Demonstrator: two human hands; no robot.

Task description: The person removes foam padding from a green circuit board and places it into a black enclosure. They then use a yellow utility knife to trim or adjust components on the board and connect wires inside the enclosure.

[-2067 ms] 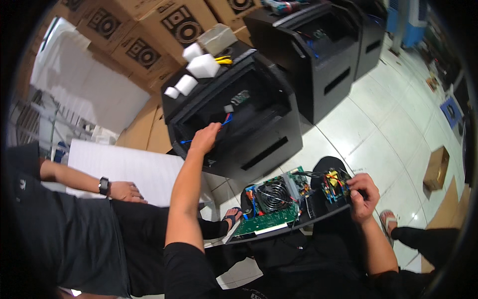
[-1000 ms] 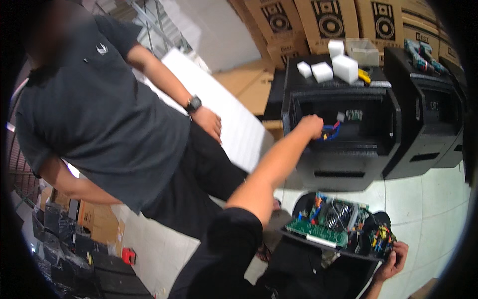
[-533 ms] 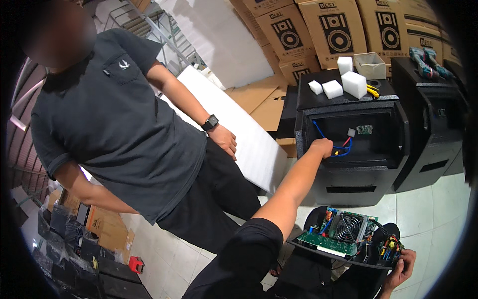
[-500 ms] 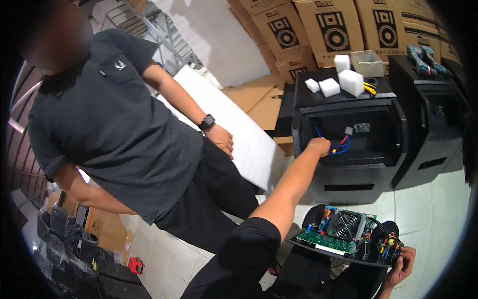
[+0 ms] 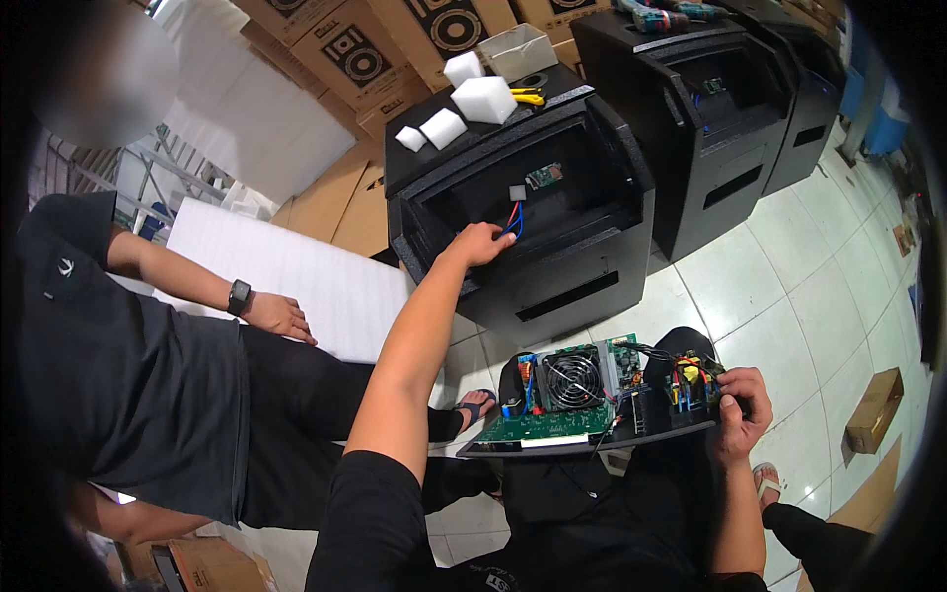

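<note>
My left hand [image 5: 479,244] reaches into the recess of a black speaker cabinet [image 5: 612,252], its fingers closed around blue and red wires [image 5: 519,219]. A grey connector block [image 5: 517,192] sits at the wires' upper end, beside a small green circuit board [image 5: 544,177] inside the recess. Across my lap lies an amplifier module [image 5: 582,395] on a dark plate, with a round fan [image 5: 572,381], green boards and bundled coloured leads. My right hand [image 5: 742,407] grips the module's right end, thumb and fingers around the plate's edge near those leads.
White foam blocks [image 5: 483,100], yellow-handled pliers [image 5: 528,97] and an open box [image 5: 518,54] rest on the cabinet top. More black cabinets [image 5: 710,187] stand to the right, power drills [image 5: 656,20] on one. A person [image 5: 128,365] stands close on my left, beside a white foam slab [image 5: 286,261].
My view has swung right, so the cabinet and module appear further left. My left hand keeps hold of the wires, and my right hand stays on the module's edge.
</note>
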